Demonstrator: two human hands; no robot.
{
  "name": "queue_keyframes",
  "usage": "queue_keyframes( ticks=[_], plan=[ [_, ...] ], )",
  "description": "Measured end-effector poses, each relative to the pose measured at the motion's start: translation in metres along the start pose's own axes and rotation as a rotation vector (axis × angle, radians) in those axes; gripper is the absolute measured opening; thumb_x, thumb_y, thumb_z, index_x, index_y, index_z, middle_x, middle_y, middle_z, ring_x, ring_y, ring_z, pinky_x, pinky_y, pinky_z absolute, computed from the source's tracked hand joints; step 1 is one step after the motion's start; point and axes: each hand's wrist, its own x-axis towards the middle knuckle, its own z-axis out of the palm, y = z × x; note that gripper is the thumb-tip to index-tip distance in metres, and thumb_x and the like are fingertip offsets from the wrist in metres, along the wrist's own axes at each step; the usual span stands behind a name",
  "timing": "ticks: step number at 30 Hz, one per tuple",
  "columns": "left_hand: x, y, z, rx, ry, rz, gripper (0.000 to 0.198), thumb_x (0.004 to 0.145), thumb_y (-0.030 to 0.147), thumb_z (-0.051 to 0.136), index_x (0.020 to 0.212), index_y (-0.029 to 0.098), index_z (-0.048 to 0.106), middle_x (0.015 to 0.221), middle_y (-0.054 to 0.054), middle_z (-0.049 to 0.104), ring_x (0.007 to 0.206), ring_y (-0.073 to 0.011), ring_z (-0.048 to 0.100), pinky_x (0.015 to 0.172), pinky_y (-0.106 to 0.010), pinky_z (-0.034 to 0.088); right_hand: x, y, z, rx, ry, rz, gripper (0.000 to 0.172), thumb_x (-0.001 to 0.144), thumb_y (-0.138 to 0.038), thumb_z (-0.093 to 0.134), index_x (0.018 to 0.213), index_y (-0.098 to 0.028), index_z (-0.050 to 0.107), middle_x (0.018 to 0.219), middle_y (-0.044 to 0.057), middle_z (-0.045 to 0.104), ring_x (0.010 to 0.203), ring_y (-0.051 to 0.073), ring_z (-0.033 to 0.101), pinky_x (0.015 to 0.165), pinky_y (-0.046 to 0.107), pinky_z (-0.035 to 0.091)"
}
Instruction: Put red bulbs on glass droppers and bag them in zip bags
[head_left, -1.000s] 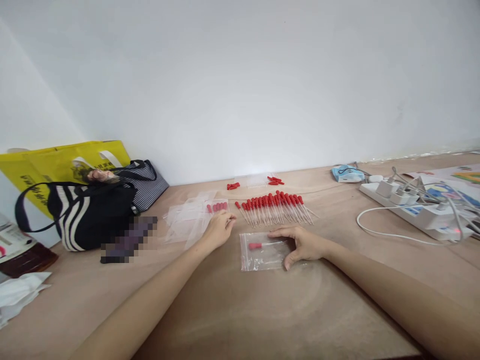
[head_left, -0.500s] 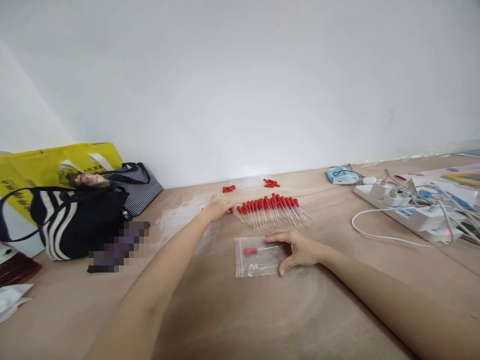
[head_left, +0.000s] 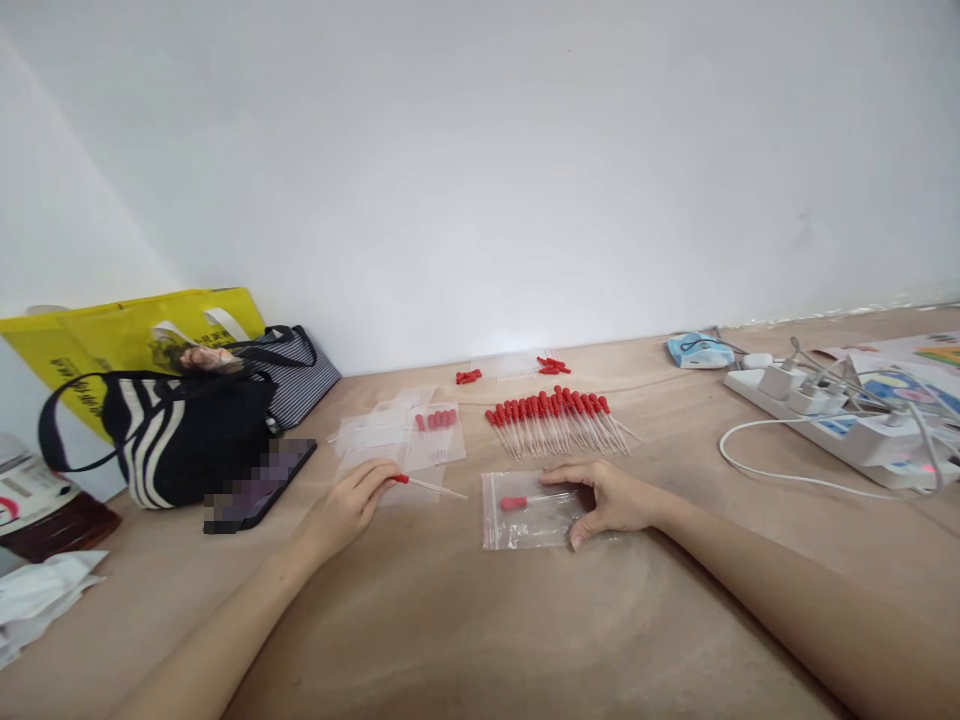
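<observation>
My left hand (head_left: 349, 506) pinches a red-bulbed glass dropper (head_left: 429, 486) by its bulb, the tube pointing right just above the tabletop. My right hand (head_left: 609, 497) rests on the right edge of a small clear zip bag (head_left: 525, 515), fingers curled around its opening. One dropper lies inside that bag. A row of several red-bulbed droppers (head_left: 559, 420) lies beyond the bag. More clear bags (head_left: 397, 436), one with several droppers in it, lie to the left of the row.
Loose red bulbs (head_left: 468, 376) and glass tubes lie near the wall. A striped black bag (head_left: 176, 432), a yellow bag (head_left: 112, 335) and a phone (head_left: 259, 485) sit at the left. A power strip (head_left: 840, 420) with cables and a face mask (head_left: 697, 350) are at the right.
My left hand reached to the left end of the dropper row, took one dropper and drew it back toward me. My right hand stayed on the zip bag.
</observation>
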Motion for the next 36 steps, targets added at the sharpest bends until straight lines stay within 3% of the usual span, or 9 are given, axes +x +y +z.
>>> queue_keyframes(
  ticks=[5, 11, 20, 24, 28, 32, 36],
  plan=[
    [-0.004, 0.017, 0.006, 0.053, 0.014, 0.133, 0.021, 0.083, 0.021, 0.037, 0.090, 0.023, 0.057, 0.089, -0.004, 0.063, 0.082, -0.0166, 0.060, 0.075, -0.027, 0.048, -0.001, 0.000, 0.000, -0.011, 0.011, -0.002, 0.075, 0.051, -0.051, 0.071, 0.116, -0.020, 0.052, 0.117, 0.009, 0.052, 0.105, 0.025, 0.049, 0.091, 0.039, 0.036],
    [-0.003, 0.023, 0.011, 0.171, 0.068, 0.305, 0.023, 0.085, 0.013, 0.035, 0.093, 0.019, 0.056, 0.090, -0.005, 0.063, 0.081, -0.0148, 0.061, 0.072, -0.025, 0.049, -0.001, 0.002, 0.001, -0.007, 0.011, -0.004, 0.077, 0.050, -0.051, 0.071, 0.117, -0.019, 0.051, 0.119, 0.009, 0.051, 0.107, 0.025, 0.048, 0.092, 0.039, 0.036],
    [0.007, 0.060, 0.022, -0.047, 0.010, 0.260, 0.015, 0.084, 0.016, 0.042, 0.091, 0.019, 0.055, 0.088, -0.005, 0.059, 0.079, -0.0137, 0.058, 0.071, -0.025, 0.048, 0.000, 0.002, 0.000, -0.010, 0.015, -0.018, 0.077, 0.049, -0.051, 0.072, 0.116, -0.019, 0.052, 0.116, 0.009, 0.053, 0.105, 0.024, 0.049, 0.091, 0.036, 0.037],
    [0.013, 0.080, 0.034, -0.198, -0.085, 0.172, 0.010, 0.083, 0.019, 0.046, 0.085, 0.019, 0.056, 0.082, -0.003, 0.058, 0.073, -0.0133, 0.057, 0.068, -0.025, 0.048, 0.002, 0.002, 0.003, -0.006, 0.029, -0.016, 0.078, 0.048, -0.050, 0.073, 0.116, -0.019, 0.052, 0.115, 0.008, 0.054, 0.104, 0.023, 0.050, 0.091, 0.036, 0.037],
    [0.020, 0.094, 0.044, -0.506, -0.183, -0.068, 0.011, 0.077, 0.020, 0.051, 0.088, 0.019, 0.053, 0.082, -0.003, 0.057, 0.074, -0.0134, 0.057, 0.068, -0.026, 0.050, 0.007, -0.001, 0.007, 0.010, 0.041, -0.027, 0.076, 0.049, -0.049, 0.073, 0.116, -0.020, 0.052, 0.112, 0.008, 0.056, 0.101, 0.022, 0.051, 0.088, 0.035, 0.039],
    [0.025, 0.095, 0.051, -0.813, -0.211, -0.242, 0.025, 0.071, 0.019, 0.058, 0.094, 0.017, 0.048, 0.086, -0.004, 0.059, 0.078, -0.0152, 0.060, 0.074, -0.030, 0.050, 0.010, -0.004, 0.010, 0.033, 0.047, -0.053, 0.075, 0.049, -0.049, 0.073, 0.115, -0.019, 0.052, 0.112, 0.008, 0.056, 0.101, 0.022, 0.051, 0.088, 0.035, 0.039],
    [0.028, 0.087, 0.054, -0.889, -0.312, -0.328, 0.029, 0.068, 0.022, 0.061, 0.094, 0.016, 0.049, 0.083, -0.005, 0.064, 0.076, -0.0170, 0.061, 0.073, -0.032, 0.049, 0.007, -0.004, 0.006, 0.018, 0.050, -0.049, 0.076, 0.050, -0.049, 0.073, 0.117, -0.020, 0.051, 0.113, 0.009, 0.055, 0.102, 0.023, 0.051, 0.088, 0.036, 0.039]
  ],
)
